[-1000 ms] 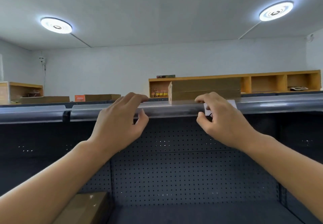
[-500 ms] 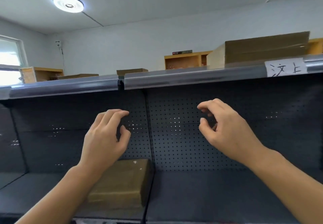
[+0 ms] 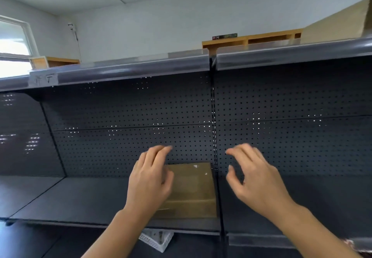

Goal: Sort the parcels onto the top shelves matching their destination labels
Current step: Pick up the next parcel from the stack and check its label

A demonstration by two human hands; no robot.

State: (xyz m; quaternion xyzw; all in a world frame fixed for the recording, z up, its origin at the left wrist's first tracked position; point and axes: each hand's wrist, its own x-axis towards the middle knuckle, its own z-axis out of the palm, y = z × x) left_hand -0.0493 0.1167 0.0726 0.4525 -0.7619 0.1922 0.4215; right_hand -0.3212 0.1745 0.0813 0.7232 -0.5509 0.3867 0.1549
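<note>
**One parcel up, one waiting between our hands**

We judge the sorting partly done. A tan parcel already sits on the top shelf, far above and to the right of our right hand; only its corner shows at the frame edge. A flat brown parcel lies on the lower shelf, and that one is left to lift. We cannot tell from here whether more parcels wait out of view.

Both hands are empty. Our left hand is spread open with fingers loosely curled, in front of the flat parcel's left part; whether it touches the cardboard we cannot tell. Our right hand is open too, hanging just right of the parcel, past the upright post that divides the two bays.

A handwritten label sits on the top shelf's front rail, well above and left of our left hand; its characters are too blurred to read.

Room is generous: the lower shelf is bare to the left of our left hand and to the right of our right hand. The edges to mind, we think, are the post hard against the parcel's right side and the overhanging rail overhead when the parcel goes up.
</note>
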